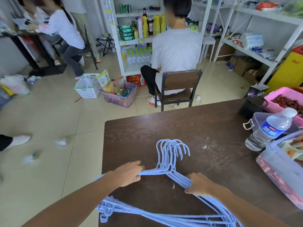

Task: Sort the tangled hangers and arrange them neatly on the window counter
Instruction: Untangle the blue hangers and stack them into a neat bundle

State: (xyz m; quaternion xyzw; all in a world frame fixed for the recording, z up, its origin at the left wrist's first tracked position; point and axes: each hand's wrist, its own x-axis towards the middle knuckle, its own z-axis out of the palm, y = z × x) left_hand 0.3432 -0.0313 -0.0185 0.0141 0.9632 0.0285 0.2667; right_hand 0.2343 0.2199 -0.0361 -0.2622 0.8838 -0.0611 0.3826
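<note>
Hands [129,173] around stacked hangers' [170,154] shoulders

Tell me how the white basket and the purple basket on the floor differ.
The white basket looks nearly empty, with one clear bag inside; the purple basket is heaped with packaged goods. The white basket sits left, nearer the standing person; the purple basket sits right, nearer the chair. Both are perforated plastic baskets standing upright on the tiled floor.

Yellow bin [288,69]: partial dark lettering, roughly "EAST". Water bottle [268,128] label: characters illegible.
</note>
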